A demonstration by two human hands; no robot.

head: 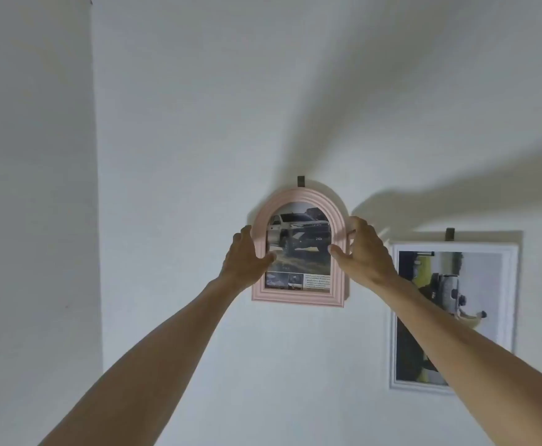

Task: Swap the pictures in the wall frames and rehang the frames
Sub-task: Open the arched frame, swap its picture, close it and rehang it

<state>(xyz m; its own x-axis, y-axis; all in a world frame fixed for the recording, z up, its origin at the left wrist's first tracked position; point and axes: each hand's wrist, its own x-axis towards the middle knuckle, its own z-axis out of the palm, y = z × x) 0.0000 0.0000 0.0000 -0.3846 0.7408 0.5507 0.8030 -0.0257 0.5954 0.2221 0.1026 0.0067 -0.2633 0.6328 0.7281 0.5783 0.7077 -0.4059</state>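
A pink arched frame [298, 297] with a picture of a pickup truck [298, 239] sits against the white wall under a dark hook [300, 181]. My left hand [243, 255] grips the frame's left side, thumb across the front. My right hand [364, 249] grips its right side, thumb on the picture and fingers behind the edge. To the right hangs a white rectangular frame [507, 317] from a second dark hook [449, 234]; my right forearm covers part of its picture.
A wall corner [97, 220] runs down the left side. Bare white wall surrounds both frames, with arm shadows above them.
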